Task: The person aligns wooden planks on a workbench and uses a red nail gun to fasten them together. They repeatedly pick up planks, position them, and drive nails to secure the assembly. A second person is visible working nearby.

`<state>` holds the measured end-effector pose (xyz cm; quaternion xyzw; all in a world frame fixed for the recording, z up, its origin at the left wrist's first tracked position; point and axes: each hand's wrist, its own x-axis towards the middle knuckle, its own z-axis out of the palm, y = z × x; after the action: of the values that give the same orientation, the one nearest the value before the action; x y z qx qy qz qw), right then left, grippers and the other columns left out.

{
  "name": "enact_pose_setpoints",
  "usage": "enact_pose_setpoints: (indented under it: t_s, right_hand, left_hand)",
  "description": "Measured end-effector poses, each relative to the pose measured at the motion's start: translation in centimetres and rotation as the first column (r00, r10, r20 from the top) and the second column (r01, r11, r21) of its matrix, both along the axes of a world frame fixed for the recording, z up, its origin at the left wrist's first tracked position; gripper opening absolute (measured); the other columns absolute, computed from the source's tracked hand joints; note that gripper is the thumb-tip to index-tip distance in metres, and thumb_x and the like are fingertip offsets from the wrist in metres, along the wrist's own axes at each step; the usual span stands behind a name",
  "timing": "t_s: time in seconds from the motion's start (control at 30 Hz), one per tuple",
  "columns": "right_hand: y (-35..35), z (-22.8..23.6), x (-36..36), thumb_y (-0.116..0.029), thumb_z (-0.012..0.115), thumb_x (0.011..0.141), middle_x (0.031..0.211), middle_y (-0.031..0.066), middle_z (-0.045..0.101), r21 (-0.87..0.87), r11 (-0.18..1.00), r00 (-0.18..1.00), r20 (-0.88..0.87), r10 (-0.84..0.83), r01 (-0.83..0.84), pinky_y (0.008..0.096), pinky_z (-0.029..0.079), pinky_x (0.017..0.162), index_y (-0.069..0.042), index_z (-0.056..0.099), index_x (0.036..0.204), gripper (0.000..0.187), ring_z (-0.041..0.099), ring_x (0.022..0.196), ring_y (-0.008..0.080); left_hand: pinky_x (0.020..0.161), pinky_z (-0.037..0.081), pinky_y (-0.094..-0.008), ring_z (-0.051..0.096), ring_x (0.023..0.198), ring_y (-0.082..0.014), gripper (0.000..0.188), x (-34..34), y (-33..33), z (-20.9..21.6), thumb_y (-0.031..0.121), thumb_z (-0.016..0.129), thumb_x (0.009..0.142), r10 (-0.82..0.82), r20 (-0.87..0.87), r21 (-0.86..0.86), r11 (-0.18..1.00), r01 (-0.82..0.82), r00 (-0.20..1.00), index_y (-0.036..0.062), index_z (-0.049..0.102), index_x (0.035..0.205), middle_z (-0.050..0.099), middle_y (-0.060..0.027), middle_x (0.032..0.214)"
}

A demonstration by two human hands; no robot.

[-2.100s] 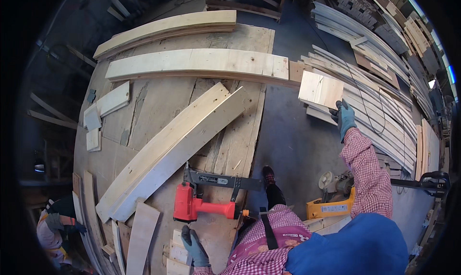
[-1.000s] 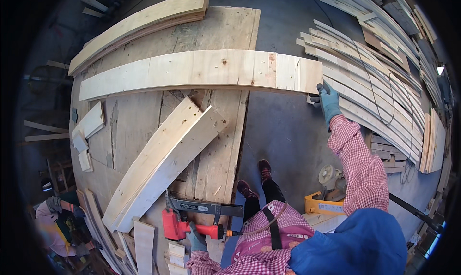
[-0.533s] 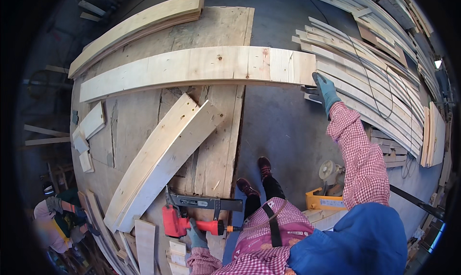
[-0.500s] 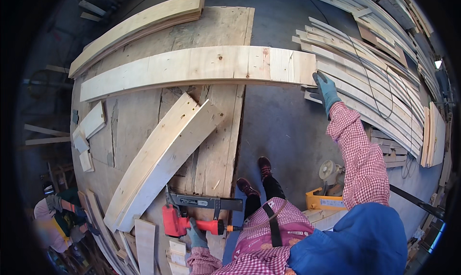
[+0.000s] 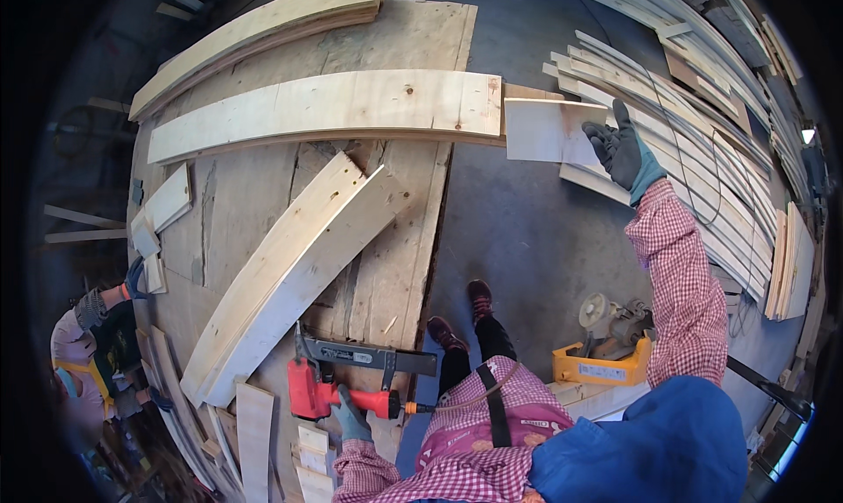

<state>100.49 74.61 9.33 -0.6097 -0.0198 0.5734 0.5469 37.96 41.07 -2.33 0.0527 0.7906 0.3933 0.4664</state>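
Observation:
My gloved left hand (image 5: pixel 352 417) is wrapped round the grip of a red and black pneumatic nail gun (image 5: pixel 309 391) over the table's near edge. My right hand (image 5: pixel 622 147), also gloved, has its fingers apart at the right end of a short pale board piece (image 5: pixel 543 131). A gap separates that piece from the end of a long curved board (image 5: pixel 351 104), and it hangs tilted past the table edge; whether a fingertip touches it is unclear. Another curved, beam-like wood assembly (image 5: pixel 294 279) lies across the table between my hands.
The wooden worktable (image 5: pixel 399 301) also bears a stack of curved boards (image 5: pixel 263 38) at the far side and small offcuts (image 5: pixel 167 200). Long planks (image 5: pixel 685 169) are piled at right, near a yellow toolbox (image 5: pixel 606 367). A co-worker's hand (image 5: pixel 134 279) reaches the table's left edge.
The short board piece has come away from the long board's end and dropped toward me. My right hand has opened and moved right. The co-worker's hand has come to the table edge.

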Motion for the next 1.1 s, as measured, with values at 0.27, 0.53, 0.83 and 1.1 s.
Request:
enact_pose_setpoints:
  t_s: [0.27,0.53,0.83,1.1]
  right_hand:
    - [1.9,-5.9,3.7,-0.034,0.067,0.090,0.077,-0.0008,0.066,-0.087,0.996,1.000,0.010,-0.002,0.003,0.0121,0.047,0.044,-0.006,0.062,0.105,0.033,0.059,0.057,0.0029]
    - [5.7,-5.3,2.9,-0.042,0.068,0.088,0.068,-0.0085,0.056,-0.286,0.958,0.947,0.296,0.122,-0.033,0.0136,0.034,0.033,-0.011,0.059,0.094,0.033,0.041,0.043,-0.0013]
    - [6.9,-6.5,2.8,-0.040,0.068,0.088,0.095,-0.0045,0.059,-0.308,0.948,0.946,0.277,0.171,-0.081,0.0140,0.034,0.034,-0.016,0.058,0.108,0.032,0.043,0.047,-0.0032]
    - [6.8,-6.9,2.6,-0.041,0.067,0.089,0.078,-0.0040,0.062,-0.326,0.945,0.961,0.251,0.118,-0.031,0.0155,0.032,0.032,-0.009,0.061,0.099,0.034,0.042,0.042,-0.0012]
  left_hand:
    - [0.095,0.045,-0.0368,0.052,0.111,-0.0233,0.080,2.0,1.3,2.1,0.047,0.070,0.085,-0.021,-0.097,-0.031,0.999,0.018,0.995,0.0087,0.032,0.144,0.048,-0.0086,0.132]
    - [0.097,0.044,-0.0372,0.050,0.115,-0.0230,0.072,2.4,1.2,1.7,0.040,0.067,0.089,0.055,-0.120,-0.030,0.998,-0.059,0.991,0.0119,0.031,0.145,0.046,-0.0084,0.136]
    - [0.103,0.040,-0.0386,0.046,0.122,-0.0243,0.074,2.4,1.0,1.2,0.041,0.067,0.089,0.077,-0.111,-0.008,0.997,-0.079,0.991,0.0139,0.029,0.147,0.041,-0.0088,0.141]
    - [0.106,0.037,-0.0391,0.043,0.128,-0.0258,0.078,3.4,1.9,2.1,0.043,0.066,0.089,0.079,-0.127,-0.065,0.994,-0.088,0.989,0.0140,0.026,0.149,0.037,-0.0091,0.147]
